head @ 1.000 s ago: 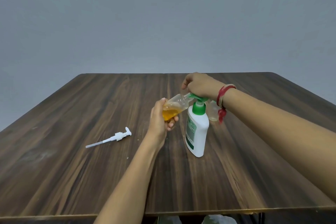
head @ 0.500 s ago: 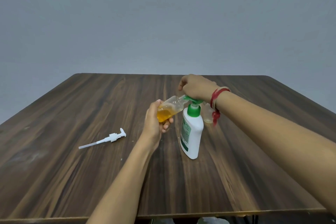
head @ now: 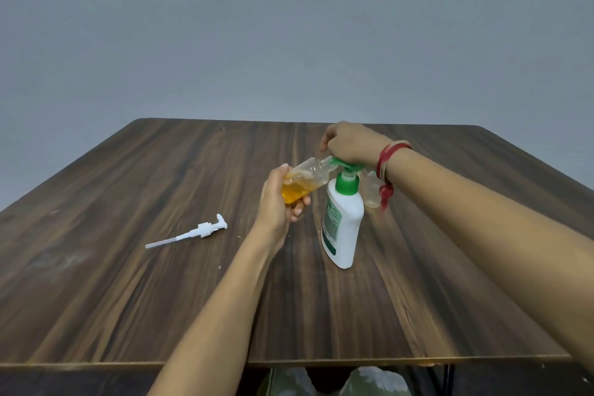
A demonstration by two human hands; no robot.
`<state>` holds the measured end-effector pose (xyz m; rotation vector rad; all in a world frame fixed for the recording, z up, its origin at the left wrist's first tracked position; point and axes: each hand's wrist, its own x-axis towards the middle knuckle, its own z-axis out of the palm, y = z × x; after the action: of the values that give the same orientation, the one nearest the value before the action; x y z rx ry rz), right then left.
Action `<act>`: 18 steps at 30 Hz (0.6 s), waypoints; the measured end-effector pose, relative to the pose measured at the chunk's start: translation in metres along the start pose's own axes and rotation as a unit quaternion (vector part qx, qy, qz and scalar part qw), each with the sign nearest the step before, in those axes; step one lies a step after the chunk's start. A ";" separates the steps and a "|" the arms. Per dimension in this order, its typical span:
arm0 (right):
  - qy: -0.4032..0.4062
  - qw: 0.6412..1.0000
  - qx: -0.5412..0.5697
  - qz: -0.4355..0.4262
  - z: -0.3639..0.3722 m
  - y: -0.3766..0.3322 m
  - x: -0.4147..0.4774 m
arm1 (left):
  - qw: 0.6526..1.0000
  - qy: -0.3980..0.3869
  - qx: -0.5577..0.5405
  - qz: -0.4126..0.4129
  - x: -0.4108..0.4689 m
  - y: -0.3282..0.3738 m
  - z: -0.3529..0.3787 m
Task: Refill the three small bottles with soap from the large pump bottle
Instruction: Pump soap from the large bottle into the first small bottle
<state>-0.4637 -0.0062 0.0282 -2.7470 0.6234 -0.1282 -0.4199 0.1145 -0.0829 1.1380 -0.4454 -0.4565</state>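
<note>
Left hand [head: 275, 202]: grips the lower body of the small bottle [head: 308, 175], with the thumb on the near-left side and the fingers curled round underneath.
Small bottle: clear, uncapped and held off the table. It is tilted, with the base low in the left hand and the threaded neck raised to the right, meeting the spout of the pump head.
Soap [head: 297, 191]: amber liquid pooled in the low end of the small bottle. The upper part is clear.
Right hand [head: 352, 143]: set on top of the pump head [head: 347, 166], knuckles up, fingers curled down over it. The contact under the palm is hidden.
Pump head: green, with the spout pointing left at the small bottle's mouth.
Large pump bottle [head: 342, 231]: white body, green collar, label on its left face. It stands on the table just right of the left hand.
Second small bottle [head: 369, 191]: clear and upright on the table, directly behind the large pump bottle. It is partly hidden by the right wrist, and its contents are unclear.
Loose pump [head: 205, 230]: white, with a dip tube. It lies flat on the table well left of the left hand.
Thread band [head: 390, 154]: red, worn round the right wrist, with its tail hanging beside the second small bottle.
Table [head: 128, 283]: dark wood grain.
Hand spacing: the 2 hands are close but not touching, with the small bottle's neck between them.
</note>
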 end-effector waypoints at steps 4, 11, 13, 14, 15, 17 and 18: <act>-0.018 0.999 0.035 0.001 0.005 0.001 -0.001 | 1.000 0.007 0.004 -0.003 0.001 0.000 -0.002; 0.005 0.999 0.034 0.005 0.008 0.000 0.002 | 1.000 0.011 0.018 0.002 -0.002 0.003 -0.001; -0.002 1.000 0.017 0.005 0.005 -0.002 0.000 | 1.000 0.007 0.012 -0.002 -0.002 0.002 -0.001; 0.006 1.000 0.006 0.005 0.003 -0.002 0.000 | 1.000 0.002 0.007 -0.003 -0.002 0.002 0.000; 0.017 1.000 0.000 0.006 0.001 -0.001 0.001 | 1.000 -0.001 0.005 -0.003 -0.002 0.001 0.001; 0.019 1.000 0.014 0.002 0.003 0.001 0.001 | 1.000 0.004 0.005 -0.003 -0.001 0.001 0.000; 0.010 1.000 0.026 -0.003 0.005 0.001 0.001 | 1.000 0.009 0.004 -0.004 -0.001 0.001 -0.001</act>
<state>-0.4622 -0.0061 0.0230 -2.7014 0.6094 -0.1697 -0.4199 0.1155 -0.0827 1.1513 -0.4275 -0.4523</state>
